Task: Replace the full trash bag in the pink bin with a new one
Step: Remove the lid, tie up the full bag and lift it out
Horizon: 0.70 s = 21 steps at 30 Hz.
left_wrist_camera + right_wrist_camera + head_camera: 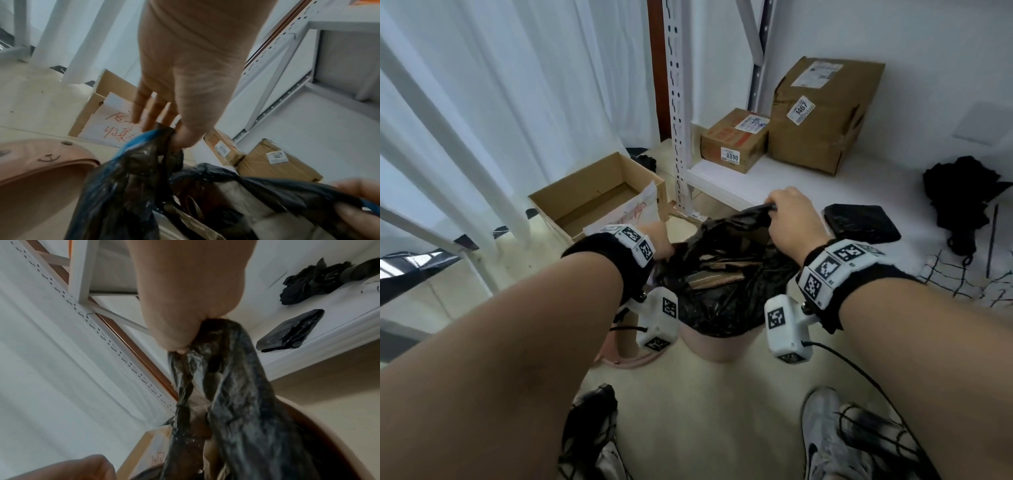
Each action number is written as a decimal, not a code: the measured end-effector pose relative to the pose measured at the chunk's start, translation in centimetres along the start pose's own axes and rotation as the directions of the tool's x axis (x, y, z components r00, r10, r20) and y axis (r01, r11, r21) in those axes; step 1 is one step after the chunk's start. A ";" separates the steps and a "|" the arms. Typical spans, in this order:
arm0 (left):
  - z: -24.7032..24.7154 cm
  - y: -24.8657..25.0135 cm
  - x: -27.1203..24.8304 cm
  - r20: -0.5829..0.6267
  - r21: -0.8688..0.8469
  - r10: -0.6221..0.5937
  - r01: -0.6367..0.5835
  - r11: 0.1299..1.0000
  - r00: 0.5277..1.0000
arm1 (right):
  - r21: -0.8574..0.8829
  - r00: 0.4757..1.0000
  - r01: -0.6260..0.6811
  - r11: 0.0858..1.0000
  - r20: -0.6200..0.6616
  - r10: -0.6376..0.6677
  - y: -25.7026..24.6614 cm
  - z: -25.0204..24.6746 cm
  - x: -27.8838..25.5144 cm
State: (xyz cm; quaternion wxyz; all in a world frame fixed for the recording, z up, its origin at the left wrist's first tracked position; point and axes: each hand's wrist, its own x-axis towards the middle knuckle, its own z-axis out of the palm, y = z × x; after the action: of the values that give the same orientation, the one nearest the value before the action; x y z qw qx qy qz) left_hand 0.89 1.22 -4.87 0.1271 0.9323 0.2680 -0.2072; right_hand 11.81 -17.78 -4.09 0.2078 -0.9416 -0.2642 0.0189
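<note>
The pink bin (722,347) stands on the floor in front of my feet. A full black trash bag (726,274) with cardboard scraps inside sits in it, its top pulled up above the rim. My left hand (666,246) pinches the bag's left edge (156,141) between thumb and fingers. The bag's far right edge (218,340) is bunched in the grip of my right hand (777,209). A folded new black bag (863,222) lies on the white shelf, just right of my right hand. The bin's wall (329,434) shows beside the stretched bag.
A pink lid (41,162) lies on the floor left of the bin. An open cardboard box (599,198) stands behind it. Two sealed boxes (736,140) (825,113) and a black umbrella (962,198) lie on the low white shelf (774,185). A shelf post (679,120) rises nearby.
</note>
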 end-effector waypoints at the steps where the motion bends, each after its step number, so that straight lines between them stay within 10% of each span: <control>1: 0.1 -0.2 0.2 -0.042 -0.043 0.012 -0.014 0.999 0.999 | 0.072 0.999 -0.006 0.997 0.033 0.003 -0.1 0.3 0.0; 15: 2.2 0.1 4.5 -0.036 0.021 0.005 -0.005 1.000 0.999 | -0.160 0.986 0.044 0.986 0.164 -0.018 -2.5 3.3 2.3; 21: 1.8 -1.4 4.0 -0.421 -0.449 -0.021 -0.189 0.873 0.907 | -0.297 0.975 -0.028 0.955 0.204 0.092 -0.6 3.4 2.1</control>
State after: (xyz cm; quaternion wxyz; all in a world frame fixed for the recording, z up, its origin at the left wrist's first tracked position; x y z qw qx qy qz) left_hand 2.64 3.52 -8.45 0.3037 0.9047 0.2897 0.0734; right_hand 12.84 -14.98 -6.83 0.0361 -0.9620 -0.2561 0.0878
